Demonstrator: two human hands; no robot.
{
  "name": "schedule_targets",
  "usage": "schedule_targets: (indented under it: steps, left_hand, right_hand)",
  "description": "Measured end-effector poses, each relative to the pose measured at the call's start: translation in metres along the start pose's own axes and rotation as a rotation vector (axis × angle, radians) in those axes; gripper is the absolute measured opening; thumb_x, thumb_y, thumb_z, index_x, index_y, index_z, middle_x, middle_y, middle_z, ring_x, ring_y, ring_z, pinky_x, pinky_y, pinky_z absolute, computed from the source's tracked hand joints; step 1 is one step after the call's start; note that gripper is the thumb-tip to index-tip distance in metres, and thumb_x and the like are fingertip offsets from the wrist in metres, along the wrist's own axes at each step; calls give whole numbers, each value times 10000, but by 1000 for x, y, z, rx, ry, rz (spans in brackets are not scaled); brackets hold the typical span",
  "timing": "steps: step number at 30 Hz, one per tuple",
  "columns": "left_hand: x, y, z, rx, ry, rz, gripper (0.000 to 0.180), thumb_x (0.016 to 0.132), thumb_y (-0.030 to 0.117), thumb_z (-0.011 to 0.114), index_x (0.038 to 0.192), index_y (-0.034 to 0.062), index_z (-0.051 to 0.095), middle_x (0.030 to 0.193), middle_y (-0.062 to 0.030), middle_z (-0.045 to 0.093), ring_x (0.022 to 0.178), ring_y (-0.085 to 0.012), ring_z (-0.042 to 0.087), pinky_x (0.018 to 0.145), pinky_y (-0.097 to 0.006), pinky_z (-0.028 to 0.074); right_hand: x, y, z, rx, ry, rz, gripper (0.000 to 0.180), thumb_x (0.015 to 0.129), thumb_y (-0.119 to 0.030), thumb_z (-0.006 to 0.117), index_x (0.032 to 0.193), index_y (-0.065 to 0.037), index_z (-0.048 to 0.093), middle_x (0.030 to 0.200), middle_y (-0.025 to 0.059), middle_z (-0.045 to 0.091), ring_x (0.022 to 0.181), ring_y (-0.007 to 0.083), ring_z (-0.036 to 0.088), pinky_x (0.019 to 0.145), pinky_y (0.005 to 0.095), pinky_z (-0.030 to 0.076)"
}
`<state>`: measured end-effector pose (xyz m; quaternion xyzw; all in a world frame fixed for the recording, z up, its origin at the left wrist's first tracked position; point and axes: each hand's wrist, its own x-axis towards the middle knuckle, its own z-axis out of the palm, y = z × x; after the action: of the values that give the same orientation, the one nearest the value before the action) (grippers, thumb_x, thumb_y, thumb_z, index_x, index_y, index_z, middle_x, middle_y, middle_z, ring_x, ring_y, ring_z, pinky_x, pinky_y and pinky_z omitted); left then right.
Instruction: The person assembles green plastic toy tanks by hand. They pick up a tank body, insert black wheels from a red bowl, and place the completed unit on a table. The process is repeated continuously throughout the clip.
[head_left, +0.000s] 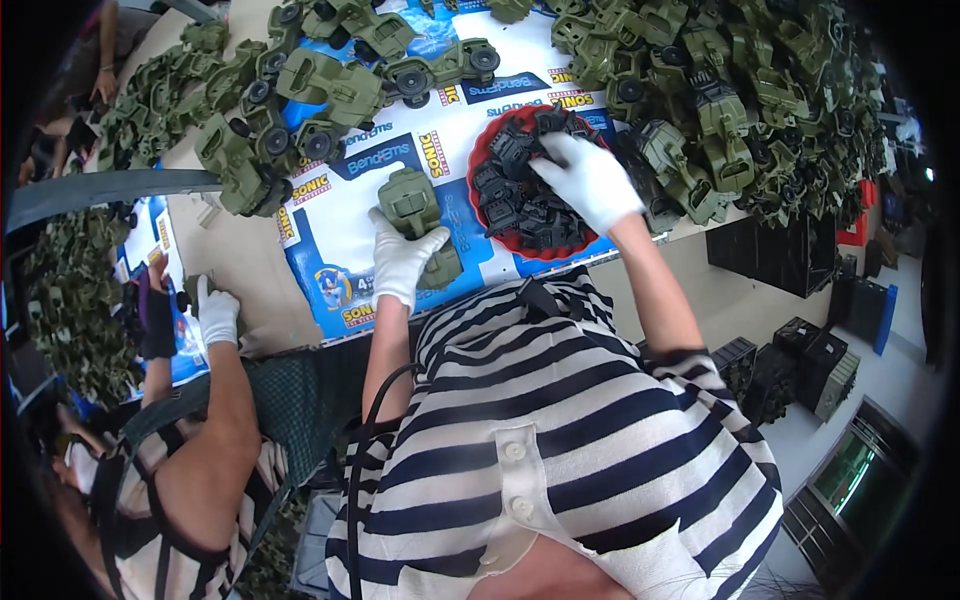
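Observation:
My left hand, in a white glove, is closed around an olive-green plastic toy vehicle body on the table in front of me. Its lower end shows beyond my thumb. To the right, my white-gloved right hand reaches into a red scalloped bowl heaped with small black plastic parts. The fingers of that hand are bent together on a black part at the top of the heap; their tips are partly hidden among the pieces.
Green toy vehicles with black wheels lie in a heap at the far left. A taller pile rises on the right. Printed blue-and-white sheets cover the table. A co-worker's gloved hand is at the left; black crates stand at right.

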<state>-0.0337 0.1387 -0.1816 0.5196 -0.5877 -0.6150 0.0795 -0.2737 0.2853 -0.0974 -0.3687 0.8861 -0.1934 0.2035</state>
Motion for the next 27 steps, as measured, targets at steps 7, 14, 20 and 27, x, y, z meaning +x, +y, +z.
schedule_targets:
  steps: [7,14,20,27]
  left_hand:
    - [-6,48,-23,1334,-261,546,329,830,136,605,1152,127,671,1137,-125,685,1299,-353,485,1111,-643,229]
    - [-16,33,-53,894,277,729,649,715,100,714,1326,79,496,1339,-187,484,1291,-387,432,1098,-537,307]
    - [31,-37,-35,-35,79,137,753,686,170,876,1311,-8,497,1166,-158,626,984,-222,648,838,-342,551]
    - [-13,22,-44,-554,-343,148,637,771,-102,693,1353,40,477,1112,-67,641,917,-121,646,788,-273,553]
  right_hand:
    - [69,-35,44,-261,-270,84,580,811,-409,691,1275,-85,566,1176,200,655,1080,379,635,940,440,500]
    - [65,14,44,197,-65,-49,519,800,-259,703,1245,-21,582,1098,198,674,979,294,663,891,362,510]
    - [38,0,51,725,-137,-2,425,731,-26,768,1105,-8,567,969,48,633,871,131,617,808,275,516]
    - [34,-53,53,1397,-335,2,414,896,-54,670,1236,12,444,1181,153,606,954,227,669,714,297,561]
